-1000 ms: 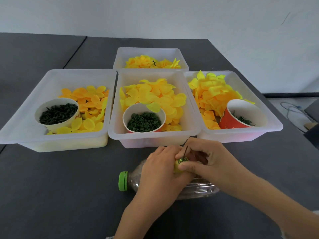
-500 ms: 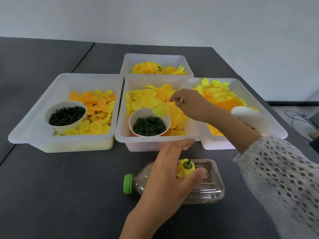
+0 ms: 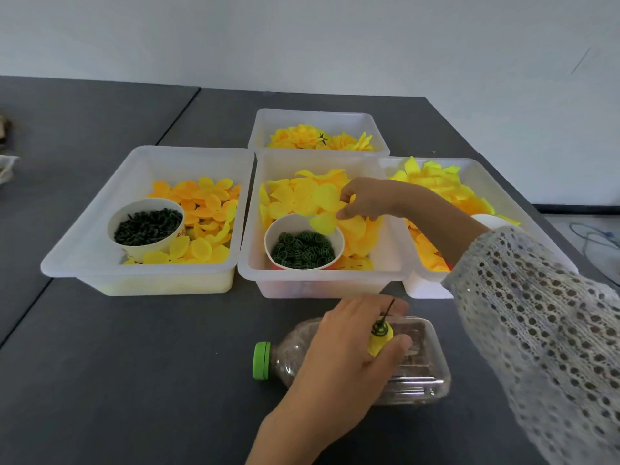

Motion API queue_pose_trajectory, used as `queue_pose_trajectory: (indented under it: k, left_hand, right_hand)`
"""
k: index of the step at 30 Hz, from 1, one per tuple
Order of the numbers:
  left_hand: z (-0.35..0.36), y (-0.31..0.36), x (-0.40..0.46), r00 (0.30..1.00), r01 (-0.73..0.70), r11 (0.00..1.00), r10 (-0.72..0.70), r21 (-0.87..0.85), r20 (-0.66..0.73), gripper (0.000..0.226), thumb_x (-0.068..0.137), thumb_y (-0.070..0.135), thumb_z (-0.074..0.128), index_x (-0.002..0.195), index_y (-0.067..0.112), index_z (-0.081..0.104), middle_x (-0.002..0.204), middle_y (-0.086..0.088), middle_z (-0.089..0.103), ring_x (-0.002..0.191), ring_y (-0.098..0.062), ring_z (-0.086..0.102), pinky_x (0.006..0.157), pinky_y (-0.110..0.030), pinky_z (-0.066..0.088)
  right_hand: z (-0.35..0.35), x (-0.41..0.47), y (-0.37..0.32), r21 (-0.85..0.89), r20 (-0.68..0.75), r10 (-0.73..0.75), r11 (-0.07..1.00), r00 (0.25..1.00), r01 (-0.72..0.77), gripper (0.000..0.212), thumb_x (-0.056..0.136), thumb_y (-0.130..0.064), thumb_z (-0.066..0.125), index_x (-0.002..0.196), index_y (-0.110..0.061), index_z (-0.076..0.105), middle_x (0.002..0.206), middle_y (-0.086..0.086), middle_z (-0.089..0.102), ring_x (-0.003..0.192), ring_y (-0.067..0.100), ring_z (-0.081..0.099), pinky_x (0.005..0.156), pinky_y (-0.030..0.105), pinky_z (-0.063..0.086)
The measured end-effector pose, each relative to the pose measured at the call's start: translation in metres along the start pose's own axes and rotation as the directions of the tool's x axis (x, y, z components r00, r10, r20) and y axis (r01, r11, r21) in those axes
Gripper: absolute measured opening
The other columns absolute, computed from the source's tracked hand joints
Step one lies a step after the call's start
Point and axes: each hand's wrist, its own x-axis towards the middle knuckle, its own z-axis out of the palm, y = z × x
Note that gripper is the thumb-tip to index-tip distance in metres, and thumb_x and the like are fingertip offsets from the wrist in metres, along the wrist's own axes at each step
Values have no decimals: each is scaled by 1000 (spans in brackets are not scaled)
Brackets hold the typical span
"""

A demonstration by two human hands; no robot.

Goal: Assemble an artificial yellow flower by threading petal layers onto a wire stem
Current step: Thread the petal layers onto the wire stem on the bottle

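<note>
Left hand (image 3: 349, 350) rests over a clear plastic bottle (image 3: 412, 360) lying on its side on the dark worktop (image 3: 134, 364), green cap (image 3: 261, 360) pointing left. Thumb and forefinger pinch a small yellow flower bud (image 3: 379, 340), which carries a green ring at its top; a thin dark wire stem (image 3: 388, 310) rises from it, tilted slightly right.

Right hand (image 3: 367, 199), in a white open-knit sleeve (image 3: 543, 317), reaches into the middle white bin (image 3: 315, 283). Its fingers (image 3: 345, 214) pinch a yellow petal layer (image 3: 315, 203) at the edge; the piece appears lifted off the petal heap, though contact with the heap below cannot be ruled out.

The middle bin also holds a paper cup of green rings (image 3: 303, 250). The left bin (image 3: 141, 273) holds orange-yellow petals and a cup of dark green pieces (image 3: 147, 226). The right bin (image 3: 523, 209) holds larger yellow petals and is partly hidden by the forearm. The far bin (image 3: 318, 119), behind the middle one, holds finished yellow flowers (image 3: 302, 137).
</note>
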Motion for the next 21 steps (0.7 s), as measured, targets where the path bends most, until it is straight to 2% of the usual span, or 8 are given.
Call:
queue_pose_trajectory:
  k: [3,5,7,9,12,17,19,21]
  left_hand:
    - [-12,3,-1,995,-16,988,1,-153,-103,37,89,55,49,125,47,49,128,29,53,123,2,49,100,-34,46]
    - [-23,5,2,971,-57,964,-7,-259,-241,33,90,49,48,121,42,55,123,21,61,119,-4,56,94,-33,48]
    - [-36,6,7,930,-99,945,-23,-312,-366,27,91,45,45,114,41,59,114,16,66,111,-10,62,87,-29,49]
    - [-48,8,14,901,-91,943,-60,-321,-429,27,90,50,42,109,43,60,108,16,67,105,-11,63,81,-21,48]
    - [-59,16,25,917,-14,946,-116,-323,-381,46,83,65,33,115,41,57,103,20,66,95,-4,64,69,-8,43]
    - [-59,33,33,931,-20,937,-110,-350,-348,49,74,73,40,112,43,49,95,14,67,80,-3,64,61,-15,45]
    - [-61,35,29,951,17,938,-121,-345,-284,49,73,75,41,112,46,49,97,11,65,84,-3,63,63,-17,46]
    - [-62,39,25,978,15,937,-86,-348,-189,44,81,70,43,103,36,59,89,6,64,78,-4,60,64,-19,45]
  right_hand:
    - [-7,-13,2,71,-113,-26,997,993,34,28,88,-22,67,109,-12,51,93,9,53,63,17,48,53,26,41]
    - [-13,-27,3,166,-188,-33,984,982,64,28,87,-18,69,105,-14,48,101,13,52,64,20,50,57,29,44]
    - [-20,-48,2,353,-191,-34,930,981,101,32,87,-14,69,113,-10,49,111,21,58,77,35,59,70,41,52]
    - [-25,-75,-4,599,-136,-106,783,985,167,39,88,-7,65,124,-6,49,121,25,60,100,42,63,89,51,52]
    - [-23,-115,-18,776,-36,-298,593,954,215,54,84,-2,66,134,-5,46,125,23,60,111,39,62,97,52,47]
    - [-8,-163,-32,819,16,-444,520,896,243,47,82,-4,61,126,-22,57,124,17,63,110,34,62,95,52,46]
    - [-5,-174,-33,853,22,-463,471,886,225,45,82,-4,60,124,-20,58,124,17,62,110,34,63,93,49,48]
    - [-3,-182,-30,877,25,-467,436,884,205,45,80,-5,60,124,-15,56,120,17,65,105,33,65,86,44,50]
